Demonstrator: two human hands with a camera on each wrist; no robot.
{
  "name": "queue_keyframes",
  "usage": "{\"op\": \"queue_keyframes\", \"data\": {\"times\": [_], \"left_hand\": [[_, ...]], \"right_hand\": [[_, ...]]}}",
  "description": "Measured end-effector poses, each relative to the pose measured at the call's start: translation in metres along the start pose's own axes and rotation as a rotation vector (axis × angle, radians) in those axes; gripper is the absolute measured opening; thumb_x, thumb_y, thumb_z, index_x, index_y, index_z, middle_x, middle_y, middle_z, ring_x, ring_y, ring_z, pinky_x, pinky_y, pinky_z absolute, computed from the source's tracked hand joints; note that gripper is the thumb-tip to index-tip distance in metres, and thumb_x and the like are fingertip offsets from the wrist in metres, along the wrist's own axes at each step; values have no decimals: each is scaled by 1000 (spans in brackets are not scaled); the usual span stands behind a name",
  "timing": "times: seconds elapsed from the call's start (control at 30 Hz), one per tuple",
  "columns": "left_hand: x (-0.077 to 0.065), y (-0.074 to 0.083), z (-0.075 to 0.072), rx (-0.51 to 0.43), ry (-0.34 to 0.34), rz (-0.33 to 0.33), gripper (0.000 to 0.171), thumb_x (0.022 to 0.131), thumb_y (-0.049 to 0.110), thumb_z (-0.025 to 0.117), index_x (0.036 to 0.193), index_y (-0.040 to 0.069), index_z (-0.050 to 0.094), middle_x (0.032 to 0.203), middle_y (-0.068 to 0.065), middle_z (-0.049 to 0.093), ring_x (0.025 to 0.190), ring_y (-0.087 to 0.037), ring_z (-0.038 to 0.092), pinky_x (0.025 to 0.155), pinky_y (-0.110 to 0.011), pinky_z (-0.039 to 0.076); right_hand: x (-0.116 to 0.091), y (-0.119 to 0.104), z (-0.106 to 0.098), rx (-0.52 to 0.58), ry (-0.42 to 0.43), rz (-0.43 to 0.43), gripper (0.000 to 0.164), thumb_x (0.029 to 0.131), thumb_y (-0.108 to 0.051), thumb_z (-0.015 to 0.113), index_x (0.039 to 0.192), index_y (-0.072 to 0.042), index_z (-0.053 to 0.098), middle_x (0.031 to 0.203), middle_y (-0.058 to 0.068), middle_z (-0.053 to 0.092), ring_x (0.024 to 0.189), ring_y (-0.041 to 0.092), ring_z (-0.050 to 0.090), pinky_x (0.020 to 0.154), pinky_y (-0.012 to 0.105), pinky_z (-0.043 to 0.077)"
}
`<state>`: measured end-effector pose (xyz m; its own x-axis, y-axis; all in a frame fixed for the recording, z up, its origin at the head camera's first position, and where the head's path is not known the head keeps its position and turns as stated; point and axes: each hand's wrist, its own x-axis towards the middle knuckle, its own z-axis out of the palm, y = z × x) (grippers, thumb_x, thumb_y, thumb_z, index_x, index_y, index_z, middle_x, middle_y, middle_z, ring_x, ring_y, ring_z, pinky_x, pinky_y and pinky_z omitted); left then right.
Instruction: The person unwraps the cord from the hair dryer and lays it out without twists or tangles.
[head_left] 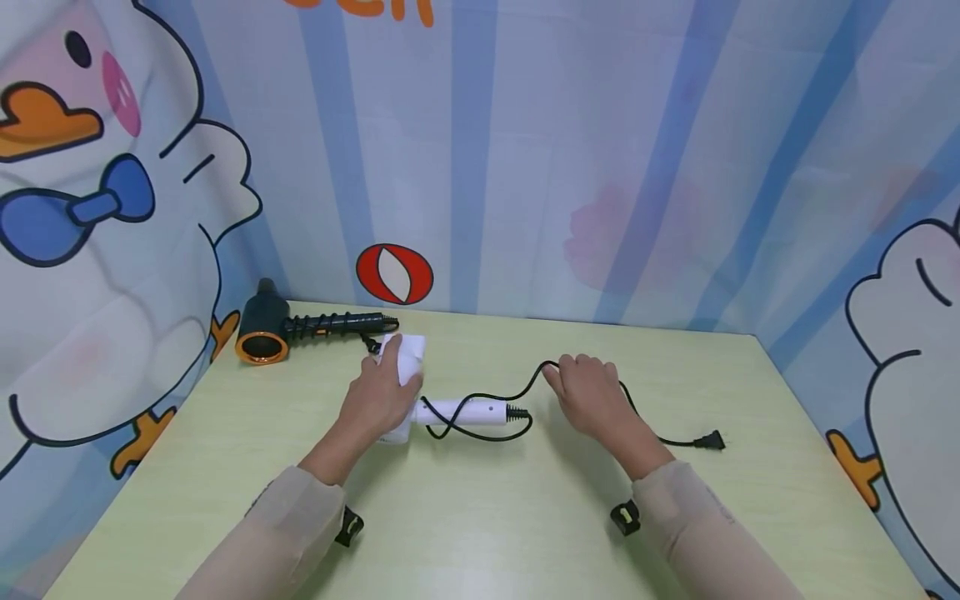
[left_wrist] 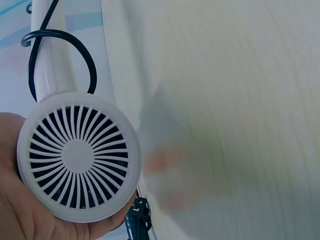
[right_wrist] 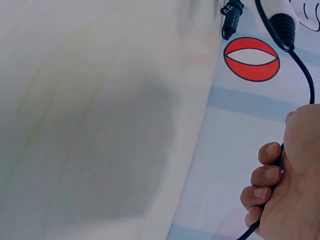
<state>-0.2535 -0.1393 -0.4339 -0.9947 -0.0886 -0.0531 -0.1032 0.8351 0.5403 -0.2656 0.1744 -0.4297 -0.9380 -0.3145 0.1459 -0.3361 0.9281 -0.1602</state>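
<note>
A white hair dryer (head_left: 472, 412) is gripped round its head by my left hand (head_left: 380, 395), with its handle pointing right. The left wrist view shows its round slotted grille (left_wrist: 79, 156) and my thumb and fingers curled about the rim. Its black power cord (head_left: 491, 395) loops over the handle and runs to my right hand (head_left: 592, 396). In the right wrist view my right fingers (right_wrist: 266, 176) curl round that cord. Beyond the hand, the cord ends in a black plug (head_left: 709, 440) on the table.
At the back left of the pale table (head_left: 480, 517) lies a dark hair dryer (head_left: 264, 327) with an orange ring, its cord wound round the handle. A printed curtain (head_left: 525, 167) hangs behind the table's far edge.
</note>
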Motion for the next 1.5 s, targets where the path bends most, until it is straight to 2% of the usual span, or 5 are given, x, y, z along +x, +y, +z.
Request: {"op": "queue_keyframes", "data": {"times": [0.5,1.1,1.3,1.5], "left_hand": [[-1,1,0,10,-1,-3,76,101,45,52,163,18,15,129,-27,46,88,-36,59,71,-48,53],[0,2,1,22,-9,-7,76,102,44,52,162,18,15,132,-28,45,89,-37,59,72,-49,53],[2,1,1,20,1,-8,76,101,44,53,162,18,15,131,-28,46,90,-37,59,72,-49,54],[4,1,3,18,-1,-15,77,101,45,52,162,19,14,132,-28,45,92,-38,58,75,-50,54]], "right_hand": [[3,-4,-10,-15,6,3,46,110,-40,36,79,-9,48,71,7,45,65,25,43,67,41,30],[-4,-7,-17,11,16,9,46,111,-40,35,78,-11,48,71,6,45,65,24,42,67,40,28],[-13,-10,-22,12,27,-9,45,111,-38,33,78,-12,49,70,5,44,64,23,41,66,39,27],[-33,-15,-26,35,40,-47,47,111,-39,32,75,-14,47,69,3,42,63,22,39,66,39,26]]}}
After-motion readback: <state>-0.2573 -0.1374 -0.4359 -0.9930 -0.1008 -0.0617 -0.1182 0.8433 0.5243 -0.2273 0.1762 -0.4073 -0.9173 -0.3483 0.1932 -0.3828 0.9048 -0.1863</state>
